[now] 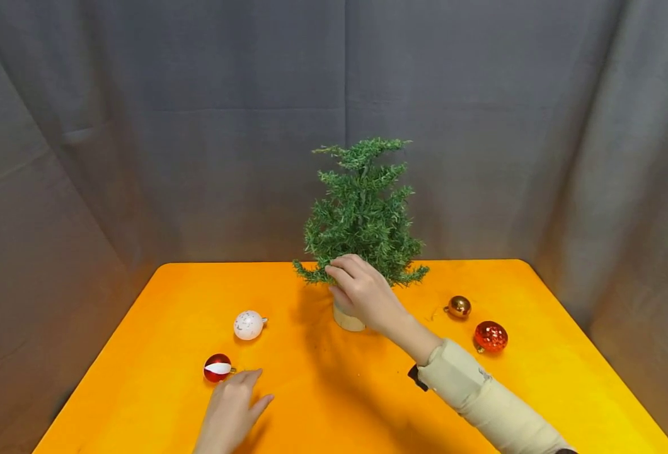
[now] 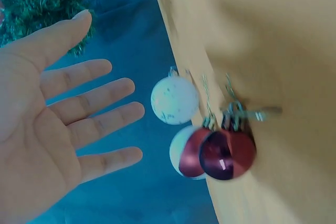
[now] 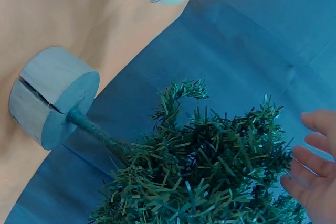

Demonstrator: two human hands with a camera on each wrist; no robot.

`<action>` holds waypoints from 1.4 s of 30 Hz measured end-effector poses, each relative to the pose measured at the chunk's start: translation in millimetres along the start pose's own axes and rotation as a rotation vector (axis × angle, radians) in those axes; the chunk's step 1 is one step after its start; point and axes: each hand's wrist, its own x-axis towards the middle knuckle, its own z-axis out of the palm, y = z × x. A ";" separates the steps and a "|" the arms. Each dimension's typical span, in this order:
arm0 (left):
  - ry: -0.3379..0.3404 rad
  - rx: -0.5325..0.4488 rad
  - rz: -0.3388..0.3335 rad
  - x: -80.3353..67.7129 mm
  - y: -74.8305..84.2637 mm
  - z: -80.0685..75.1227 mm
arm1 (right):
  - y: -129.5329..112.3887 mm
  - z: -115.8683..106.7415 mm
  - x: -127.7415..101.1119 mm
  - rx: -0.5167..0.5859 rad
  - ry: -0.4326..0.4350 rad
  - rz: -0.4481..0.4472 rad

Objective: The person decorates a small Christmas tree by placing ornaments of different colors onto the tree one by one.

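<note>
My left hand [image 1: 229, 407] is over the front of the table with its fingers spread, empty. Its fingertips overlap the edge of a red-and-white bauble [image 1: 217, 367] in the head view. The left wrist view shows a second, dark red bauble [image 2: 228, 153] partly in front of that one. A white speckled bauble [image 1: 248, 325] lies farther back. My right hand [image 1: 362, 290] is at the lower branches of a small green Christmas tree [image 1: 362, 214]. In the right wrist view its fingers [image 3: 310, 161] bend loosely beside the needles, with nothing held between them.
On the right of the orange table [image 1: 158, 353] lie a gold bauble [image 1: 459, 307] and a textured red bauble [image 1: 491, 337]. The tree stands on a round wooden base [image 1: 348, 320]. Grey curtains [image 1: 226, 126] hang around the table's back and sides.
</note>
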 end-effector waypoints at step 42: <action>-0.258 -0.490 -0.554 -35.5 -56.2 -18.8 | 8.3 10.5 0.3 -0.017 -0.047 0.005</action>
